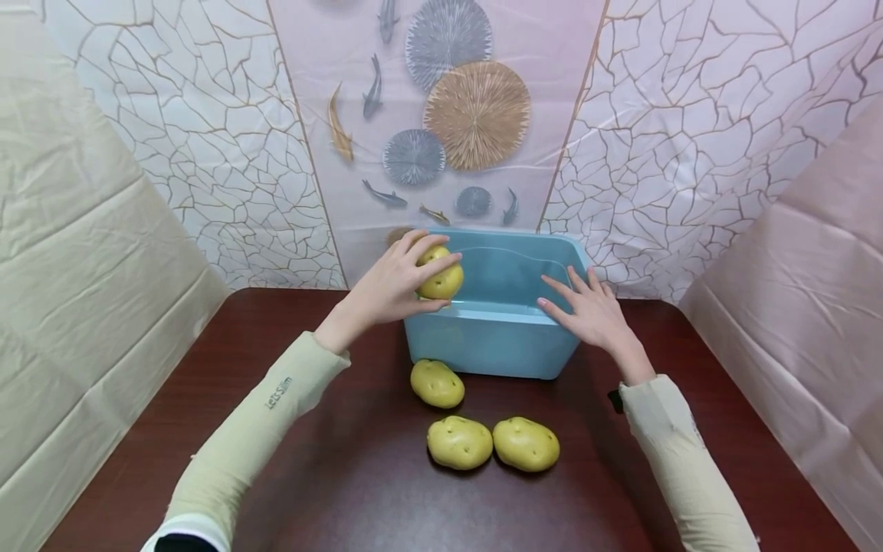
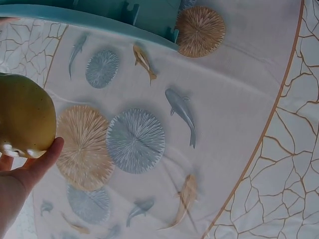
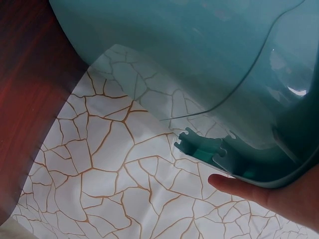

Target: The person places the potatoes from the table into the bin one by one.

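Note:
My left hand [image 1: 396,280] grips a yellow potato [image 1: 440,274] at the left end of a blue plastic bin [image 1: 493,345]. In the left wrist view, the thumb and fingers of that hand [image 2: 22,186] curve under the potato [image 2: 25,117]. Fingers spread, my right hand [image 1: 593,307] is at the bin's right end and holds nothing. The right wrist view has its thumb [image 3: 239,190] right at the bin's rim. In front of the bin lie three more potatoes: one close to its front wall [image 1: 438,383], and a pair side by side nearer me [image 1: 460,443], [image 1: 526,444].
The bin stands toward the back of a dark reddish-brown table [image 1: 331,475]. Behind the table hangs a patterned cloth [image 1: 441,195] with fish and round shapes. Pale quilted panels [image 1: 90,253] flank the table on both sides.

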Demonstrator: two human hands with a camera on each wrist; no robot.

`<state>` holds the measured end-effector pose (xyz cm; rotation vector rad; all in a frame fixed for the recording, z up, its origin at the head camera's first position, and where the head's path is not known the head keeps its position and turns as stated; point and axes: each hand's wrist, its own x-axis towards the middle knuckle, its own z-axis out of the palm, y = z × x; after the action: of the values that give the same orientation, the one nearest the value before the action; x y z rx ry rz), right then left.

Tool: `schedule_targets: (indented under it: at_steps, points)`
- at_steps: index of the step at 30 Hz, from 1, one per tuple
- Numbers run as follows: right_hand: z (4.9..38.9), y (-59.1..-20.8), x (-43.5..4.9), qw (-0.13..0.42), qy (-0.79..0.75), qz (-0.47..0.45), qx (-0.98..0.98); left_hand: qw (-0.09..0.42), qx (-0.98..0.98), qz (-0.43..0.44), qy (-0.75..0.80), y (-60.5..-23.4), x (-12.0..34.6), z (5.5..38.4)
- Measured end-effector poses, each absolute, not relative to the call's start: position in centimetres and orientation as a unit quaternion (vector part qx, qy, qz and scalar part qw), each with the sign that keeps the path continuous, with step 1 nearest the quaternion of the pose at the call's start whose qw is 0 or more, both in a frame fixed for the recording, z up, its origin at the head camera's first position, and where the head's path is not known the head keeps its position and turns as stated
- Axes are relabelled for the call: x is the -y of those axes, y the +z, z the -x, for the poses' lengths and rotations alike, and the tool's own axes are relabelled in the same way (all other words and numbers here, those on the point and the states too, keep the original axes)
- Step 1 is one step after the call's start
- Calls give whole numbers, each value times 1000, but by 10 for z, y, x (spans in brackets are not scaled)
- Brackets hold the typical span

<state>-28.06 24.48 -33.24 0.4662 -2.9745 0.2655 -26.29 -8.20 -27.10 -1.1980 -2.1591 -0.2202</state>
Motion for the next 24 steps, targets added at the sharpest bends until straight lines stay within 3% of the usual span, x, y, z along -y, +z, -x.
schedule_targets:
  at_steps: [24]
  points:
    - [280, -333, -245, 63, 85, -154, 982, 280, 852, 435, -79, -265, 66, 279]
